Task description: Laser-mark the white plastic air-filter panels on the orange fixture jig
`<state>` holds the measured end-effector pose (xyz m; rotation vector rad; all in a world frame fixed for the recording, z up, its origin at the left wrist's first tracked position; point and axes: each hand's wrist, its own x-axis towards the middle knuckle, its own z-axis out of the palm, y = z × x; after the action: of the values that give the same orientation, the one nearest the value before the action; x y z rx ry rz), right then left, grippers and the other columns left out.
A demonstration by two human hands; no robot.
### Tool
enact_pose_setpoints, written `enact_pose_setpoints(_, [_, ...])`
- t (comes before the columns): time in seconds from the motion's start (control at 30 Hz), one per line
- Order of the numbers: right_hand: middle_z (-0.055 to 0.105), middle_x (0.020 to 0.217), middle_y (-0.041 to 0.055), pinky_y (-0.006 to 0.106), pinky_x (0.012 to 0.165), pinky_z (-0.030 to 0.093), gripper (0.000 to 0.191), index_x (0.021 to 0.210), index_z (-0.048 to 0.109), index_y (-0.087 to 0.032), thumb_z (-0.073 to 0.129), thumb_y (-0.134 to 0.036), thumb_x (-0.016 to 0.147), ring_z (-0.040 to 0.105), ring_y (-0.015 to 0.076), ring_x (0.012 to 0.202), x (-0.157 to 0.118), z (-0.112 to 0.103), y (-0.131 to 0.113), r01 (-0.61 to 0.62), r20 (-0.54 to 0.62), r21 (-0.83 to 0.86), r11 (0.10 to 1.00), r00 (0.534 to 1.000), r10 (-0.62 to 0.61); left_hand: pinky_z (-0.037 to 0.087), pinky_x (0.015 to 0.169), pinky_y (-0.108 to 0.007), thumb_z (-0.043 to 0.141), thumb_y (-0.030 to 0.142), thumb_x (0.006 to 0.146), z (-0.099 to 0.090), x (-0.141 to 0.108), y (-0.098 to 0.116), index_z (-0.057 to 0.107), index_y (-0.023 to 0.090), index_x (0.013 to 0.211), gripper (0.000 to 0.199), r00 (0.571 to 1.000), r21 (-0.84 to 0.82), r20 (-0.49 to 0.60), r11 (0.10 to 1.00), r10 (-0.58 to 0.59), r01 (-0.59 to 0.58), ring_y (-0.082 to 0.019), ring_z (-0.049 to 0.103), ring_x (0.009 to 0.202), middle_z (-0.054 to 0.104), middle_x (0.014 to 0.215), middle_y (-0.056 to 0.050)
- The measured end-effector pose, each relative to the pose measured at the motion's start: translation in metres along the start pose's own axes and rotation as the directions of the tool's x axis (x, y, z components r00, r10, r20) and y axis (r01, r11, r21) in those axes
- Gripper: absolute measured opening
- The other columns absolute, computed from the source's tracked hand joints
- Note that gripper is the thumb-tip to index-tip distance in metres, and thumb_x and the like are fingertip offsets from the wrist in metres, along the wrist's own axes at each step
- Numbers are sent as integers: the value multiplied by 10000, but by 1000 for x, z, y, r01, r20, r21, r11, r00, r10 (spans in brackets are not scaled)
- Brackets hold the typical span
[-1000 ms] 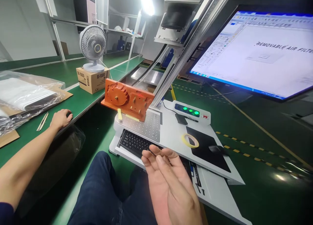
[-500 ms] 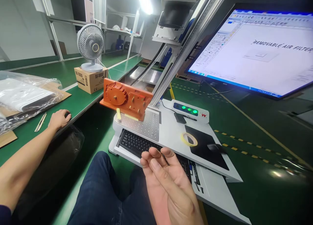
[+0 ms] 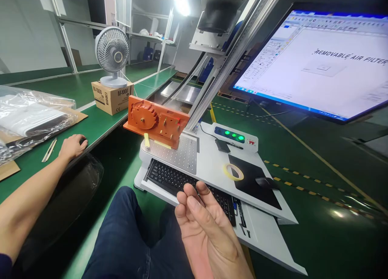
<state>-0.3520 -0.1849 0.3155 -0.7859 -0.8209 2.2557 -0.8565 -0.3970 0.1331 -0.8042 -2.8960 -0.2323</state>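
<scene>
My left hand [image 3: 72, 146] rests on the edge of the green bench [image 3: 100, 129], its fingers curled around a small dark thing too hidden to name. A pair of tweezers [image 3: 49, 149] lies just left of it. My right hand [image 3: 209, 234] is raised palm up over my lap, in front of the keyboard [image 3: 169, 176]. Its fingers are loosely bent and the thumb stands near them, with nothing visible in it. Ahead, an orange fixture [image 3: 154, 121] with a round toothed disc stands upright on the perforated metal plate [image 3: 186, 156], a red light spot near its right side.
A machine head [image 3: 216, 20] hangs above on a metal column. At right are a monitor [image 3: 327, 65], a tape roll [image 3: 233, 172] and a mouse [image 3: 266, 183]. A fan [image 3: 112, 55] stands on a carton [image 3: 112, 97]; plastic-wrapped white sheets [image 3: 27, 117] lie at left.
My right hand's thumb and fingers have drawn slightly closer together. The view has shifted a little; my left hand stays in place on the bench edge.
</scene>
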Motion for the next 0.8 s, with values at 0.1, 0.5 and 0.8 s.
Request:
enact_pose_setpoints(0.1, [827,1090,8,314,892,688,645,1223,716,-291,1081,-253,693,821,211,1023,1,1,0,-4,4,3,1000,1000,4,492,1125,-578,340,499,1043,0,0,0,722,164,1245,546,1000,5,7,1000,0,0,-427,639,1319,716,1364,-227])
enact_pose_setpoints(0.5, [816,1039,-6,316,875,683,691,1247,702,-300,1084,-248,673,817,212,1002,-1,0,2,0,2,-13,1000,1000,0,499,1103,-550,346,488,1063,0,1,1,719,176,1235,516,1000,27,8,1000,5,-5,-403,642,1323,725,1377,-206])
enact_pose_setpoints(0.8, [812,1027,-22,311,880,669,693,1241,693,-315,1088,-300,672,805,202,988,-3,2,2,-1,-27,-55,998,1000,-1,484,1120,-538,359,483,1073,2,1,-1,711,177,1246,498,1000,19,16,1000,1,-1,-389,624,1348,716,1400,-204])
